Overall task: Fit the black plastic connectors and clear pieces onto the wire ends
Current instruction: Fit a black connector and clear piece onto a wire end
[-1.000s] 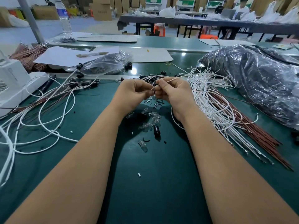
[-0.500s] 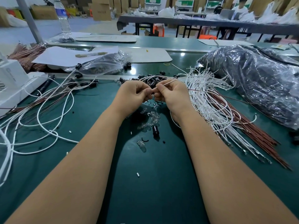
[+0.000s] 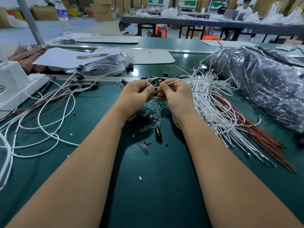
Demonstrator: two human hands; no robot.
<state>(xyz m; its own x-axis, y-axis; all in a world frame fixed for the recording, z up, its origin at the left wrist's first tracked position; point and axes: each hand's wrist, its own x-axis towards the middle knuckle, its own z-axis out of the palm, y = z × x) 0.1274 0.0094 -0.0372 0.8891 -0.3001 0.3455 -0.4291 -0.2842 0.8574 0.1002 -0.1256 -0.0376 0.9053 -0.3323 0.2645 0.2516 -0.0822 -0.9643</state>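
Observation:
Over the green mat, my left hand (image 3: 138, 93) and my right hand (image 3: 174, 92) meet fingertip to fingertip. My right hand pinches a white wire (image 3: 189, 79) that runs off to the right. My left hand is closed on something small at the wire's end; its fingers hide what it is. Clear pieces (image 3: 155, 121) and a black connector (image 3: 158, 133) lie on the mat just below my hands. More black connectors (image 3: 154, 80) lie behind my hands. A bundle of white wires (image 3: 213, 112) and brown wires (image 3: 256, 129) lies at the right.
Finished white wires (image 3: 41, 116) with black ends spread at the left beside a white machine (image 3: 11, 84). A clear bag of parts (image 3: 105, 65) lies behind, a large dark plastic bag (image 3: 256, 83) at the right. A water bottle (image 3: 63, 17) stands at the back left.
Both hands have shifted slightly away from me and closer together on the wire end; the wire stays pinched in my right hand.

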